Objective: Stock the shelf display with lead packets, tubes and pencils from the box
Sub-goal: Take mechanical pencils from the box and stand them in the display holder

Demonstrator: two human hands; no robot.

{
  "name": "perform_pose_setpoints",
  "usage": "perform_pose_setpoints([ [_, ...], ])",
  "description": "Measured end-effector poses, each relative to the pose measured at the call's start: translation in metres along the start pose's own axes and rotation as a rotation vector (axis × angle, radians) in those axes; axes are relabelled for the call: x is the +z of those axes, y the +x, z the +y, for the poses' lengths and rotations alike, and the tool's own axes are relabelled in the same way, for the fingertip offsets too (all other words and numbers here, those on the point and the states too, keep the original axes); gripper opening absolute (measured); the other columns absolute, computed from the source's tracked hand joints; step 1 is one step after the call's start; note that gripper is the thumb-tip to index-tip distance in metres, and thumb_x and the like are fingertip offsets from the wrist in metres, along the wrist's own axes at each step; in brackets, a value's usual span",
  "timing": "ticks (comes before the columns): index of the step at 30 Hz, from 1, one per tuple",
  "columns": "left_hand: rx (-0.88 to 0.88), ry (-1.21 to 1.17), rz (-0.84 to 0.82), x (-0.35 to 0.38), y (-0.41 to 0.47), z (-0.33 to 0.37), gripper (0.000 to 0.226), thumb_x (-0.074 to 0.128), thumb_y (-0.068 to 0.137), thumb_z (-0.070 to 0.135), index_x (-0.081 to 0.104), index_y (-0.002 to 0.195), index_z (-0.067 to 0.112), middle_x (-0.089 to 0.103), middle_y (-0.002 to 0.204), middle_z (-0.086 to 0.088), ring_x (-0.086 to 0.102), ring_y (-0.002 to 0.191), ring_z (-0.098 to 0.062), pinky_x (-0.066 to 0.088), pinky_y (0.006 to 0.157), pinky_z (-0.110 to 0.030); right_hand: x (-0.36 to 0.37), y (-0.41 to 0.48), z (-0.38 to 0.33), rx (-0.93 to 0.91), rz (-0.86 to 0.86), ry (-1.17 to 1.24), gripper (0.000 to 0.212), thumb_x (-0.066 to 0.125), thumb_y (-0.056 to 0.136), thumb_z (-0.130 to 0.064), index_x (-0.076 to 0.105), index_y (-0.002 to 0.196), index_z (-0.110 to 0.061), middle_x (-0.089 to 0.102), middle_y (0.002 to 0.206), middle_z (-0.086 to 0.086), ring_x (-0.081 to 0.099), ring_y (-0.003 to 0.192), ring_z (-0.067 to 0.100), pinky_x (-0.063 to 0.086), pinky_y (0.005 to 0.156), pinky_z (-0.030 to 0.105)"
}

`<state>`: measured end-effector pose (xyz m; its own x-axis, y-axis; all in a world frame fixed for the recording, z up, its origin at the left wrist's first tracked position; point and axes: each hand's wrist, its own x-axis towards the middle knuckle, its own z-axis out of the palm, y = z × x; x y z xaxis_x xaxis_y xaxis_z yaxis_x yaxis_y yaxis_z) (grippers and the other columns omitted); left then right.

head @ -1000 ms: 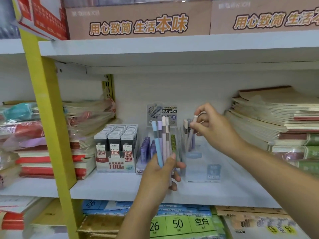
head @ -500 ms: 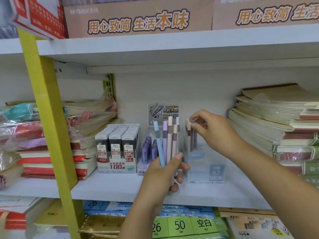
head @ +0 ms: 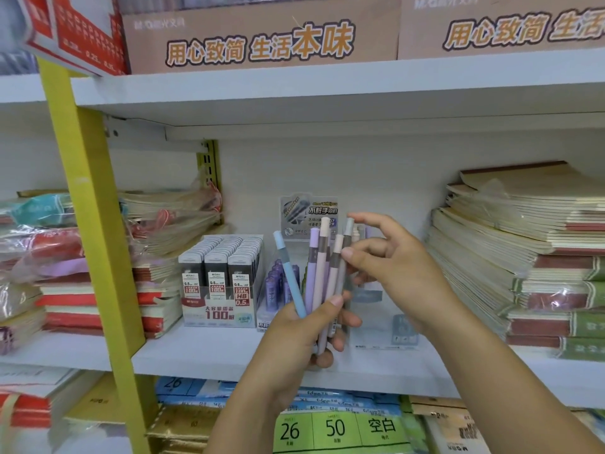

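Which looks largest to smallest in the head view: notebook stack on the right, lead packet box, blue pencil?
1. notebook stack
2. lead packet box
3. blue pencil, though the left hand holds it nearer the camera, so its length looks close to the box's height.

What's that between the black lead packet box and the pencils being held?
In the head view, purple lead tubes stand between the black lead packet box and the pencils that the left hand grips.

Left hand (head: 294,339) & right hand (head: 396,267) bare, forearms bare too; nails short.
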<state>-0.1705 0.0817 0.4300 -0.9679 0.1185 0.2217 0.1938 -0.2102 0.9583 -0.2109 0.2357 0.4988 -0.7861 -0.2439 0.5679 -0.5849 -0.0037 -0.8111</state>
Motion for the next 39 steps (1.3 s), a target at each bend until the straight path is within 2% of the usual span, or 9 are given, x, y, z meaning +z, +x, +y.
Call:
perform_pose_setpoints([
  [3, -0.015, 0.02, 0.078, -0.002, 0.001, -0.001, 0.037, 0.069, 0.08, 0.047, 0.074, 0.091, 0.012, 0.074, 0.077, -0.007, 0.049, 0.049, -0.011, 0.035, 0.042, -0.02, -0.009, 0.006, -0.004, -0.083, 0.18, 0.017, 0.036, 0.068, 0.087, -0.009, 0.054, 0.109, -0.035, 0.074, 0.083, 0.008, 0.07, 0.075, 0.026, 0.057, 0.064, 0.026],
  [6, -0.019, 0.027, 0.162, -0.002, 0.004, -0.002, 0.039, 0.067, 0.087, 0.041, 0.063, 0.085, 0.002, 0.056, 0.052, 0.004, 0.042, 0.042, -0.008, 0.033, 0.04, -0.019, -0.03, 0.01, -0.009, -0.236, 0.354, -0.105, 0.043, 0.068, 0.087, -0.009, 0.05, 0.1, -0.047, 0.072, 0.08, -0.003, 0.071, 0.075, 0.016, 0.056, 0.066, 0.027],
  [11, 0.015, 0.025, 0.176, 0.002, 0.009, -0.004, 0.033, 0.065, 0.093, 0.035, 0.055, 0.082, 0.006, 0.051, 0.051, 0.006, 0.041, 0.043, -0.007, 0.033, 0.041, -0.019, -0.05, 0.014, 0.002, -0.218, 0.364, -0.398, 0.04, 0.065, 0.088, -0.013, 0.049, 0.095, -0.049, 0.067, 0.083, -0.005, 0.07, 0.078, 0.016, 0.057, 0.08, 0.05],
  [13, 0.023, 0.018, 0.176, 0.003, 0.01, -0.005, 0.032, 0.065, 0.092, 0.035, 0.055, 0.081, 0.007, 0.052, 0.053, 0.006, 0.04, 0.044, -0.008, 0.033, 0.042, -0.019, -0.048, 0.016, 0.01, -0.2, 0.312, -0.47, 0.038, 0.066, 0.088, -0.014, 0.049, 0.094, -0.047, 0.068, 0.083, -0.006, 0.07, 0.078, 0.013, 0.057, 0.078, 0.046],
  [18, 0.022, 0.004, 0.183, 0.003, 0.012, -0.009, 0.031, 0.065, 0.092, 0.035, 0.054, 0.078, 0.009, 0.053, 0.055, 0.004, 0.038, 0.044, -0.009, 0.032, 0.042, -0.019, -0.038, 0.02, 0.023, -0.203, 0.207, -0.575, 0.038, 0.066, 0.088, -0.016, 0.047, 0.092, -0.049, 0.068, 0.081, -0.009, 0.065, 0.072, 0.0, 0.045, 0.063, 0.01],
  [24, 0.02, 0.013, 0.172, 0.0, 0.014, -0.012, 0.032, 0.066, 0.092, 0.036, 0.055, 0.079, 0.008, 0.054, 0.054, 0.004, 0.038, 0.044, -0.009, 0.033, 0.041, -0.019, -0.034, 0.021, 0.029, -0.16, 0.144, -0.585, 0.035, 0.063, 0.089, -0.012, 0.047, 0.096, -0.042, 0.065, 0.084, -0.006, 0.069, 0.076, 0.014, 0.053, 0.068, 0.032],
  [30, 0.008, 0.011, 0.174, -0.001, 0.014, -0.015, 0.032, 0.068, 0.091, 0.037, 0.056, 0.079, 0.01, 0.056, 0.059, 0.002, 0.039, 0.045, -0.009, 0.033, 0.042, -0.019, -0.03, 0.022, 0.032, -0.178, 0.233, -0.652, 0.036, 0.07, 0.086, -0.018, 0.047, 0.097, -0.044, 0.066, 0.075, -0.005, 0.067, 0.069, 0.012, 0.055, 0.066, 0.035],
  [36, 0.009, 0.013, 0.174, -0.002, 0.013, -0.016, 0.031, 0.068, 0.091, 0.038, 0.057, 0.077, 0.012, 0.059, 0.061, 0.001, 0.04, 0.046, -0.009, 0.033, 0.042, -0.019, -0.031, 0.025, 0.036, -0.208, 0.328, -0.671, 0.019, 0.07, 0.087, -0.017, 0.062, 0.1, -0.027, 0.063, 0.078, -0.017, 0.062, 0.076, -0.005, 0.046, 0.068, 0.006],
  [39, 0.007, 0.019, 0.173, -0.001, 0.013, -0.015, 0.031, 0.067, 0.092, 0.038, 0.057, 0.079, 0.012, 0.058, 0.061, 0.001, 0.04, 0.046, -0.008, 0.033, 0.042, -0.019, -0.03, 0.027, 0.035, -0.197, 0.333, -0.63, 0.022, 0.069, 0.087, -0.014, 0.06, 0.099, -0.03, 0.063, 0.079, -0.019, 0.061, 0.077, -0.009, 0.042, 0.067, 0.0],
])
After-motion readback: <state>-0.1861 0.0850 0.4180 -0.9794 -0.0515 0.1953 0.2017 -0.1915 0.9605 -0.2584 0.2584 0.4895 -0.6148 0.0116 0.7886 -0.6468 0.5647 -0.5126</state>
